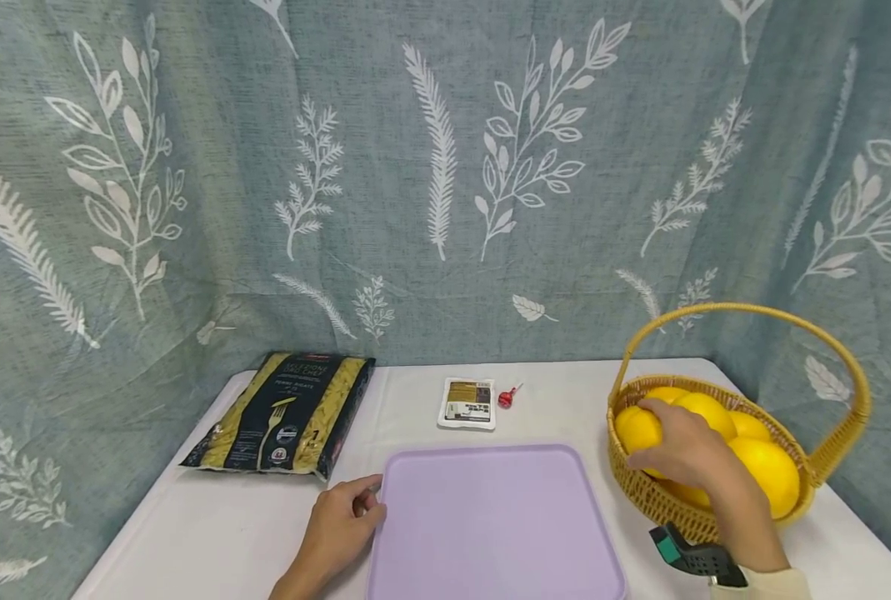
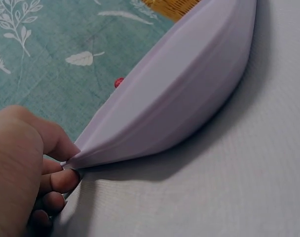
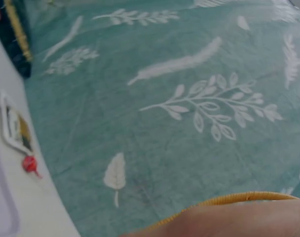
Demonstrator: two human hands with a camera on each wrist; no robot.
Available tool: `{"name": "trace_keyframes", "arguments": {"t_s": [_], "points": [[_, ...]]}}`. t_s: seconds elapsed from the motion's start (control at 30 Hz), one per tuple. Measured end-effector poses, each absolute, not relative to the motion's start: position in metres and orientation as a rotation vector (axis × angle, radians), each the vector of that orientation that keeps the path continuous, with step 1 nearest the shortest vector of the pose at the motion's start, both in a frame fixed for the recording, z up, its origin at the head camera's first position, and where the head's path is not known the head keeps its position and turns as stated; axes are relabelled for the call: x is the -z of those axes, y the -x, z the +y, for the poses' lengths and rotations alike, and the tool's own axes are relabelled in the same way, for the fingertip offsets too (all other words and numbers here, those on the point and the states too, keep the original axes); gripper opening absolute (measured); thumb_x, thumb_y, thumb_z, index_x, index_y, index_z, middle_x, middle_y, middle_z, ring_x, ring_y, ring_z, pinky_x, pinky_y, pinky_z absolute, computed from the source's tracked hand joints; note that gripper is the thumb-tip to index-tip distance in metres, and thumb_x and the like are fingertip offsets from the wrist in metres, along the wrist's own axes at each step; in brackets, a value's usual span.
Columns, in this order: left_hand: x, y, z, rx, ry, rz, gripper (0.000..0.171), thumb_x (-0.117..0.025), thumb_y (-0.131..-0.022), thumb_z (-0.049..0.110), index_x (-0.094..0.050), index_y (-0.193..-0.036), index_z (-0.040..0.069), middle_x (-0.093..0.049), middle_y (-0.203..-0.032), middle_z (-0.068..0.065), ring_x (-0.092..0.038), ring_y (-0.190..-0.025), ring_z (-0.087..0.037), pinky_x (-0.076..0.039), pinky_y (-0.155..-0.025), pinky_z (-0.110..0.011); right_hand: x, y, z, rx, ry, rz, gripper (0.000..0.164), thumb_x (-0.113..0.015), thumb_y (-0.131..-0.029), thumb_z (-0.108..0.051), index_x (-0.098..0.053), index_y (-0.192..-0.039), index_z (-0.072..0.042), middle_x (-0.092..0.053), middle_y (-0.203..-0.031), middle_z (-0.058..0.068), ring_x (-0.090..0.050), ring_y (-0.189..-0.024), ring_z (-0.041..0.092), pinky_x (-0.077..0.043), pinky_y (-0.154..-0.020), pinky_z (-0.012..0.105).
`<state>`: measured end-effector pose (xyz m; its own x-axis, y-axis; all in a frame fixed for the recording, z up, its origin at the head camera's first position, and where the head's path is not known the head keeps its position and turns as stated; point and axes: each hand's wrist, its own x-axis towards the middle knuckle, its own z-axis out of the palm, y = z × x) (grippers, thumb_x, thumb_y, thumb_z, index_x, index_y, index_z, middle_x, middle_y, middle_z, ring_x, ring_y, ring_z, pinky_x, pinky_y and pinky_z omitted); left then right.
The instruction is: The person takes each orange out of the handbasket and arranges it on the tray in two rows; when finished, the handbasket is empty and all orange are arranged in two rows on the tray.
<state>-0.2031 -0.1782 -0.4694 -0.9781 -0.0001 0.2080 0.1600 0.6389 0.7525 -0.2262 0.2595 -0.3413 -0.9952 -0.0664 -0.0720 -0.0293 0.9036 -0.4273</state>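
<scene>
"So, what's being held?"
"The left hand [image 1: 337, 523] is pinching the left rim of the lilac tray [image 1: 490, 525], which is lying midway between the left and right edges of the counter [image 1: 407, 400]."
"And the right hand [image 1: 681, 439]?"
"It's gripping a yellow fruit [image 1: 636, 429] inside the wicker basket [image 1: 650, 498], which is standing near the counter's right edge."

1. Front centre of the surface [image 1: 212, 533]: tray [image 1: 493, 533], left fingers [image 1: 362, 482] at its left edge.
2. Left of the tray and farther back: bag of penne [image 1: 287, 417].
3. Behind the tray: flat packet [image 1: 468, 403], lollipop [image 1: 506, 399] just to its right.
4. Right of the tray: wicker basket [image 1: 640, 492], fruit [image 1: 769, 475] inside, right fingers [image 1: 663, 412] over the fruit.
5. Behind the surface: curtain [image 1: 385, 242].
</scene>
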Motion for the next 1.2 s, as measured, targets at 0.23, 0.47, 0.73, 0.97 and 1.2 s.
{"name": "trace_keyframes", "arguments": {"t_s": [0.23, 0.47, 0.73, 0.97, 1.2], "points": [[0.472, 0.204, -0.179, 1.225, 0.114, -2.670, 0.036, -0.071, -0.080, 0.005, -0.074, -0.116, -0.001, -0.058, -0.074, 0.009, -0.048, -0.068, -0.007, -0.040, -0.064, -0.025, 0.341, 0.227, 0.259, 0.685, 0.030, 2.944, 0.095, -0.081, -0.077, -0.034, -0.036, -0.150, 0.006, -0.041, -0.145, 0.038, -0.045, -0.125, 0.055, -0.041, -0.094, 0.066], [0.470, 0.203, -0.178, 1.237, 0.138, -2.674, 0.037, -0.072, -0.081, 0.004, -0.073, -0.117, -0.002, -0.058, -0.074, 0.008, -0.048, -0.068, -0.008, -0.040, -0.064, -0.025, 0.340, 0.224, 0.262, 0.727, 0.019, 2.951, 0.093, -0.082, -0.077, -0.035, -0.038, -0.150, 0.004, -0.047, -0.141, 0.035, -0.053, -0.112, 0.046, -0.046, -0.084, 0.057], [0.470, 0.204, -0.177, 1.226, 0.093, -2.687, 0.037, -0.072, -0.081, 0.006, -0.073, -0.118, 0.001, -0.058, -0.074, 0.009, -0.048, -0.069, -0.008, -0.039, -0.065, -0.025, 0.337, 0.221, 0.244, 0.835, 0.089, 3.019, 0.086, -0.080, -0.079, -0.034, -0.042, -0.149, -0.002, -0.052, -0.139, 0.029, -0.056, -0.106, 0.040, -0.049, -0.080, 0.051], [0.470, 0.202, -0.177, 1.225, 0.106, -2.674, 0.037, -0.072, -0.082, 0.005, -0.073, -0.118, -0.001, -0.057, -0.075, 0.008, -0.048, -0.069, -0.008, -0.039, -0.064, -0.025, 0.340, 0.222, 0.213, 0.935, 0.242, 3.106, 0.082, -0.079, -0.081, -0.039, -0.045, -0.150, -0.009, -0.053, -0.141, 0.023, -0.055, -0.112, 0.041, -0.050, -0.081, 0.050], [0.471, 0.202, -0.178, 1.213, 0.123, -2.671, 0.037, -0.073, -0.082, 0.006, -0.073, -0.118, -0.001, -0.057, -0.075, 0.008, -0.047, -0.069, -0.008, -0.038, -0.064, -0.025, 0.355, 0.227, 0.179, 1.103, 0.375, 3.160, 0.077, -0.082, -0.079, -0.032, -0.051, -0.147, -0.015, -0.060, -0.134, 0.014, -0.058, -0.097, 0.027, -0.047, -0.075, 0.039]]}}
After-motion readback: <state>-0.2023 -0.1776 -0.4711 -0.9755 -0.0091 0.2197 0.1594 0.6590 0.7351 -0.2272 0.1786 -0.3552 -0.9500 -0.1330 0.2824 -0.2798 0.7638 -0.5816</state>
